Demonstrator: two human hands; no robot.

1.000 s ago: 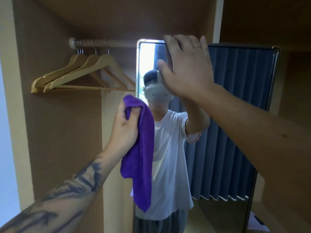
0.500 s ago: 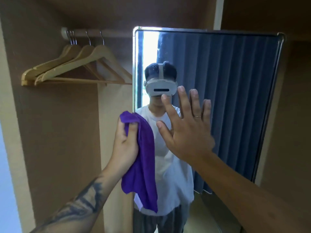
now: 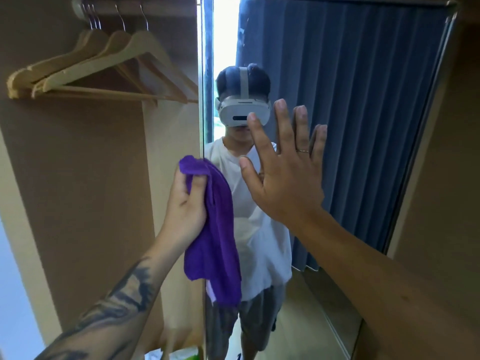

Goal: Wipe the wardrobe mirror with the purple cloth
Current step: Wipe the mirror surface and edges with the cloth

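Evidently:
Progress: wiping looks unstarted; mirror (image 3: 350,126) unwiped.
Left hand (image 3: 185,203): clutches purple cloth (image 3: 215,242).
Right hand (image 3: 288,178): fingers spread, empty.

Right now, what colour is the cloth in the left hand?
Purple cloth, plain, clearest in the head view.

I see a solid purple cloth (image 3: 215,229), pale tan wooden hangers (image 3: 104,71) upper left, and brown wardrobe panels (image 3: 78,190).

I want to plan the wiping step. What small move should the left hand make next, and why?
Probably bring the cloth rightward onto the mirror. The left hand grips it bunched at the mirror's left edge, mostly hanging loose, while the right hand is spread open at the glass.
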